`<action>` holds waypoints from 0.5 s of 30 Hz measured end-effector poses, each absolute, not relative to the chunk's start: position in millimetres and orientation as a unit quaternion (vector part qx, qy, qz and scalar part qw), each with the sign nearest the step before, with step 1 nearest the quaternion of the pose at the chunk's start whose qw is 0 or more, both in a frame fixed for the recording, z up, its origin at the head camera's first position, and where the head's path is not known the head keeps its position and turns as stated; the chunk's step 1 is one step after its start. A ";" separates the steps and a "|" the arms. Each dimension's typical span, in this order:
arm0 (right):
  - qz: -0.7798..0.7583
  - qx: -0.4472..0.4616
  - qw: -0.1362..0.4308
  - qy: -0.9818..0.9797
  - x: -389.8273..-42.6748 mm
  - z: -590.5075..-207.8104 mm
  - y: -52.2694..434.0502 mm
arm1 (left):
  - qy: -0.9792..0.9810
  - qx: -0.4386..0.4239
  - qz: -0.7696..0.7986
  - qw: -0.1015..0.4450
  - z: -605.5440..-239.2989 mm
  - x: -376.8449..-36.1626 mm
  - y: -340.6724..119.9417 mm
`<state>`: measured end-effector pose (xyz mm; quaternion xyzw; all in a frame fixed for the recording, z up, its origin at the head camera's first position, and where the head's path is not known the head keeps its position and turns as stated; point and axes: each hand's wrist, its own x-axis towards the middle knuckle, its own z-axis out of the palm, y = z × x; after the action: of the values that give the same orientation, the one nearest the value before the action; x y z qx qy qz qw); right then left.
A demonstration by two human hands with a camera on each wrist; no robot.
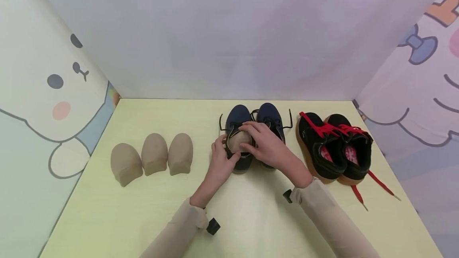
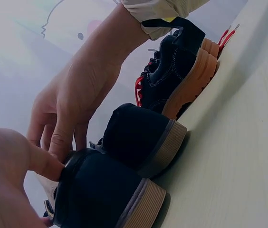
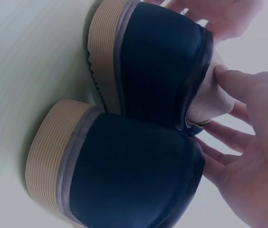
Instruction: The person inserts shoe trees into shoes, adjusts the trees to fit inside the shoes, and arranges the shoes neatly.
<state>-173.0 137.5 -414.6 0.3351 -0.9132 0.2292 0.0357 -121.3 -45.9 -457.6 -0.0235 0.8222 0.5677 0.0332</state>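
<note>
Right grip (image 1: 268, 143) pinched a beige insert (image 1: 236, 141) in the opening of a navy shoe (image 1: 238, 114), which the left grip (image 1: 222, 161) clasped; its mate (image 1: 268, 113) stood at 3 o'clock, three further inserts (image 1: 154, 153) at 9 o'clock on the surface (image 1: 107, 218).

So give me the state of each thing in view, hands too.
Left navy shoe: upright, opening partly filled.
Beige insert: partly inside that shoe.
Right navy shoe: upright, opening partly hidden.
Navy shoes' laces: ends loose at the outer sides.
Black shoes: both upright, side by side.
Red laces: threaded, two ends on the table.
Three other inserts: lying loose, in a row.
Left fingers: gripping the left navy shoe.
Right fingers: holding the beige insert.
</note>
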 end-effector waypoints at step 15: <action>0.197 0.342 0.053 -0.917 -172.4 -414.4 132.9 | 0.812 -0.028 0.582 0.029 -456.8 -122.8 -42.3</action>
<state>-172.4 132.9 -414.4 0.3418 -0.9173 0.1973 0.0525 -122.8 -42.3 -456.8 -0.0277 0.8122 0.5820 0.0290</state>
